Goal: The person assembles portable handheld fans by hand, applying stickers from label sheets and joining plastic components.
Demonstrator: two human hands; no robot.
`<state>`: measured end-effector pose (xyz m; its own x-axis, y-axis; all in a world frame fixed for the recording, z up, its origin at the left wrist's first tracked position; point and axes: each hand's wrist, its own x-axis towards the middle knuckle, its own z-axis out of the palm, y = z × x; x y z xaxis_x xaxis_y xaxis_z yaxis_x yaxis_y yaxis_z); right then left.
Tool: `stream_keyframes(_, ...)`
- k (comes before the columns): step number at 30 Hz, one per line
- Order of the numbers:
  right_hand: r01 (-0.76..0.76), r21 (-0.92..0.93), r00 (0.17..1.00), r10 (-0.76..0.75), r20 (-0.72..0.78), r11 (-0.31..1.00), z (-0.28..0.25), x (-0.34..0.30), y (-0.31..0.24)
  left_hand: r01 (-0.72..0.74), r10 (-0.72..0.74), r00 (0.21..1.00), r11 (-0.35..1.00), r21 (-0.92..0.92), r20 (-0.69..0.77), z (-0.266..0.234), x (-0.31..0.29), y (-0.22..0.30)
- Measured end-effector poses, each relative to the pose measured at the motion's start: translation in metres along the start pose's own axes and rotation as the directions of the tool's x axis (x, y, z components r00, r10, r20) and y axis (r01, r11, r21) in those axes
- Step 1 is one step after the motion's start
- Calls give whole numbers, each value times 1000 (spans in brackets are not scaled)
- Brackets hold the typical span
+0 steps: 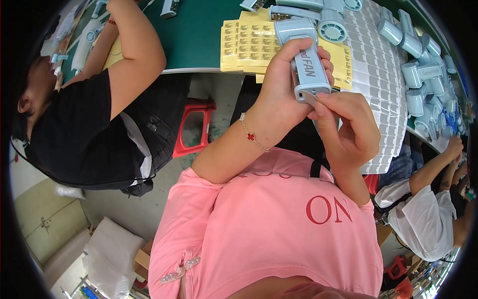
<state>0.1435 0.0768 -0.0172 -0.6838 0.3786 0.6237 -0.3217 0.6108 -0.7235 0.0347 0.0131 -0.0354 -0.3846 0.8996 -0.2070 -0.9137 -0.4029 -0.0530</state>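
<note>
A light blue handheld fan [304, 62] lies in my left hand [284, 82], which wraps round its handle. The fan's round head points away from me, and its handle end faces me. At that end, the thumb and forefinger of my right hand [351, 124] pinch the edge of a small grey sticker [309, 96]. The sticker lies against the end face beside some small holes. Under and beside the fan are yellow label sheets [256, 42] with rows of small print. A large sheet of grey stickers [376, 65] hangs over the table edge to the right.
More blue fans [332, 25] lie at the back, and several are heaped at the right [423, 74]. One co-worker in black [74, 119] sits at the left; another in white [423, 219] is at the right. A red stool [196, 127] stands below the green table [199, 45].
</note>
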Motion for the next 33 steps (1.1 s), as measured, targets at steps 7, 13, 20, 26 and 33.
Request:
stream_keyframes(7,18,-39,1000,-18,2,999,0,1,0,-37,37,999,999,0,-16,-1,0,-1)
stream_keyframes(13,-8,-70,1000,8,11,998,-1,1,-2,-110,110,993,994,16,-33,-1,0,-3)
stream_keyframes(20,180,-343,983,-161,85,922,-7,2,-2,-206,209,976,977,54,-65,0,0,-5)
stream_keyframes(26,47,-438,996,-10,86,898,-16,18,-8,-251,267,956,959,130,-124,-1,-1,-9)
stream_keyframes(33,-350,253,896,243,373,902,-24,31,33,-85,112,987,972,217,-117,8,-7,-3)
